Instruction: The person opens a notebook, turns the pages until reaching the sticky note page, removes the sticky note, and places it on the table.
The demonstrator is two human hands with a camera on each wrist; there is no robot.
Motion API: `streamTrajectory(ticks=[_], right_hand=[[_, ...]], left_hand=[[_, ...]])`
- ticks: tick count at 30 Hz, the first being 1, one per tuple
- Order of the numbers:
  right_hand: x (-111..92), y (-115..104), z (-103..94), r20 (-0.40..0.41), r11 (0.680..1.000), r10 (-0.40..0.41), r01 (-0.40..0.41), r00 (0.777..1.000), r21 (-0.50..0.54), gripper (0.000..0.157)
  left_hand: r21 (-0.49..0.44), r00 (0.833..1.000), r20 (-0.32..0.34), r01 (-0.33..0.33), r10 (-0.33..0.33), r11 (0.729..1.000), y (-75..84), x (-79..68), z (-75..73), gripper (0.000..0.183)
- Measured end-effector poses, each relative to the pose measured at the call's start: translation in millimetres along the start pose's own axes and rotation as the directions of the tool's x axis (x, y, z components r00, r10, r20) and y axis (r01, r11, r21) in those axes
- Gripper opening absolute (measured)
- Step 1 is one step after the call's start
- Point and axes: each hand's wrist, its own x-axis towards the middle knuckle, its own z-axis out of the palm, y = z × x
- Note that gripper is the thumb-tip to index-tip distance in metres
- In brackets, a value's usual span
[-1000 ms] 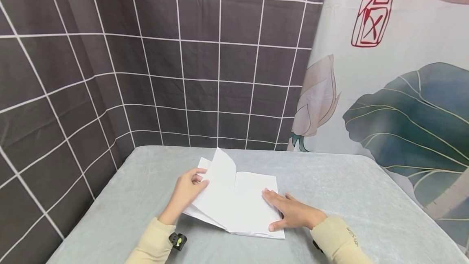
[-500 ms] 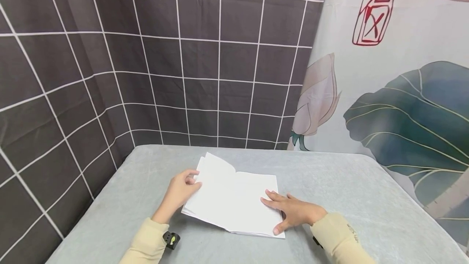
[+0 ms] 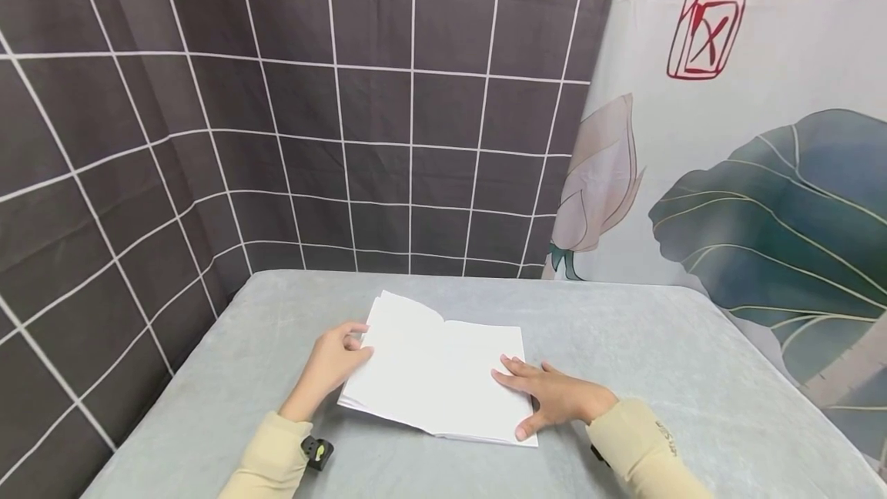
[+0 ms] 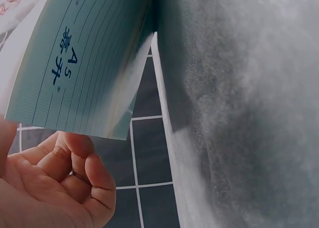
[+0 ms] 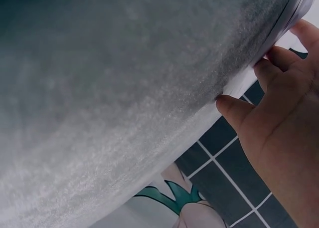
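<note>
An open notebook with blank white pages lies on the grey-covered table. My left hand holds its left side at the outer edge, thumb over the page and fingers curled beneath. In the left wrist view, the raised teal cover shows ruled lines and "A5" lettering, with the curled fingers of the left hand under its edge. Across the right page rests my right hand, its fingers spread. The right wrist view shows the right hand at the notebook edge, most of the book being out of frame.
Grey cloth covers the table. Behind and to the left hangs a dark curtain with a white grid. A pale cloth printed with a lotus hangs at the back right.
My left hand has moved left and slightly down, bringing a raised page over onto the left side. The book now lies flatter; my right hand has barely shifted on the right page.
</note>
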Motion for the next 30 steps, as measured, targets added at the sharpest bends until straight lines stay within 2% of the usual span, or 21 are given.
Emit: streamTrajectory(ticks=[22,30], right_hand=[[0.1,-0.6,1.1,-0.004,1.000,0.003,-0.003,1.000,0.022,0.097],[0.3,-1.6,1.4,0.002,0.999,0.027,-0.027,1.000,0.025,0.095]], left_hand=[[0.020,0.999,0.022,0.027,-0.027,0.999,-1.0,-0.9,-2.8,0.040],[0.017,0.998,0.032,0.045,-0.046,0.999,-1.7,-2.2,-3.0,0.041]])
